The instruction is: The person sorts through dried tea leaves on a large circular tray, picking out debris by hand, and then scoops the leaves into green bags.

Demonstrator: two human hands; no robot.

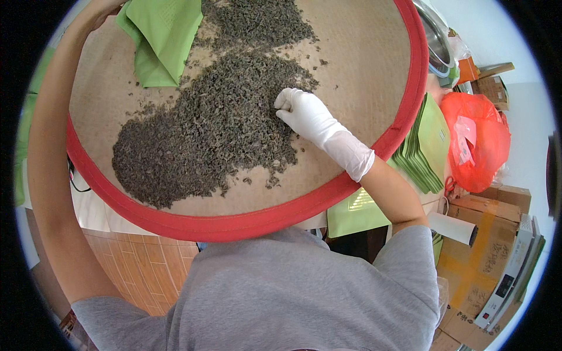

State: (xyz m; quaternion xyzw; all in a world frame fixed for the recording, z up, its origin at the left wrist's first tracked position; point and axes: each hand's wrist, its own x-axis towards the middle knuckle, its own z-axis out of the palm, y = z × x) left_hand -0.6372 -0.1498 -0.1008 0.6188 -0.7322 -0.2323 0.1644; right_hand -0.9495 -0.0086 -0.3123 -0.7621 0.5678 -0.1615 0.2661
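A wide round tray with a red cloth rim (pixel 234 227) lies before me, bearing heaps of dark, curled dried leaves (pixel 216 123) that look like tea. My right hand (pixel 304 114), in a white glove, is over the right side of the larger heap. Its fingers are curled together in a pinch; whatever is between them is too small to make out. At the upper left, a green bag (pixel 158 41) lies over the tray, its lower corner beside the leaves. My bare left hand (pixel 104 8) reaches the bag's upper left edge, with its fingers cut off by the picture's top.
Right of the tray lies a stack of green bags (pixel 424 143), with a red plastic bag (pixel 477 140) beyond. Another green bag (pixel 354 212) lies under the tray's rim. Cardboard boxes (pixel 486 245), a white roll (pixel 451 228) and a metal bowl (pixel 434 38) also stand at the right.
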